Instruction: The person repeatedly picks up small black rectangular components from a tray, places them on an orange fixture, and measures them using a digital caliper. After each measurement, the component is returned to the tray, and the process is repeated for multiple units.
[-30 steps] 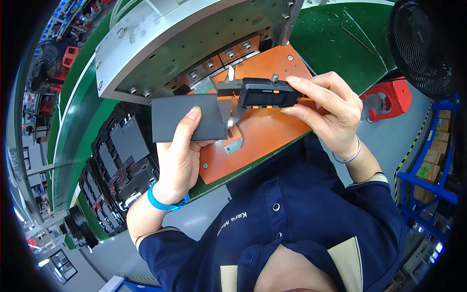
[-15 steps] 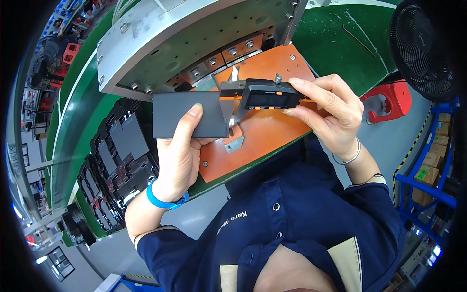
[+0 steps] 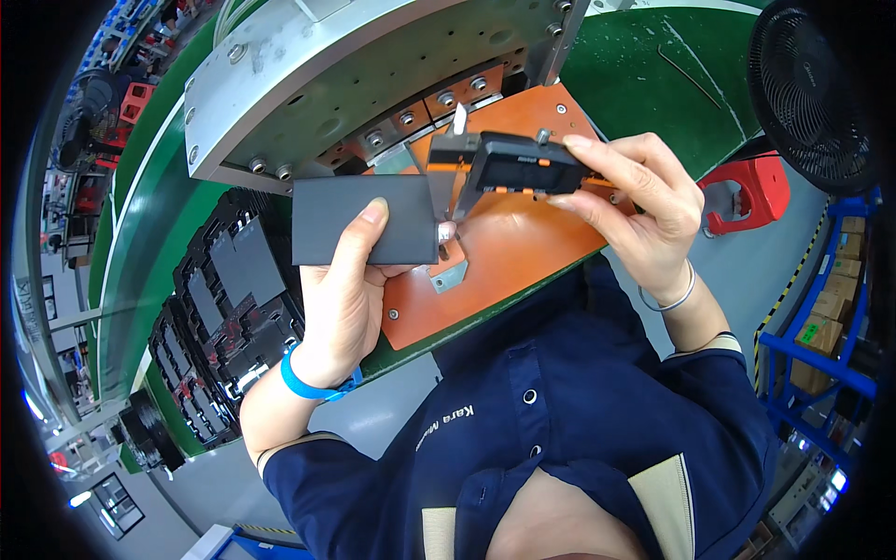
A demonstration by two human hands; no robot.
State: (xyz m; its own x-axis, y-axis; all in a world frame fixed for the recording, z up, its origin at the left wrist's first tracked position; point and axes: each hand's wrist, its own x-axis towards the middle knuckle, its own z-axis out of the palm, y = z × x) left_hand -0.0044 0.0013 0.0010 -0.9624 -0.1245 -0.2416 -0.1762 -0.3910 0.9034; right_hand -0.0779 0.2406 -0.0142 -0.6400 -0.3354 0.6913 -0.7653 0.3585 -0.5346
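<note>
My left hand [image 3: 343,294] grips a flat dark grey rectangular plate [image 3: 322,219], its thumb lying on the upper face and the other fingers mostly hidden underneath. In my right hand [image 3: 653,205] is a digital caliper [image 3: 530,170], pinched between thumb and fingers at its right end. The caliper is tilted, its jaws close to the plate's right edge; whether they touch it I cannot tell. Below both hands is an orange board [image 3: 513,243] with a small metal block [image 3: 450,271] on it.
A large metal press frame [image 3: 308,103] with bolts stands just beyond my hands. Several black parts [image 3: 224,308] are stacked at left on the green bench. An L-shaped hex key [image 3: 689,77] lies at the far right, near a black fan [image 3: 807,93] and a red stool [image 3: 747,196].
The caliper has shifted slightly right and tilted, its jaws drawing away from the plate's edge. My right hand moved with it. My left hand and the plate have hardly moved.
</note>
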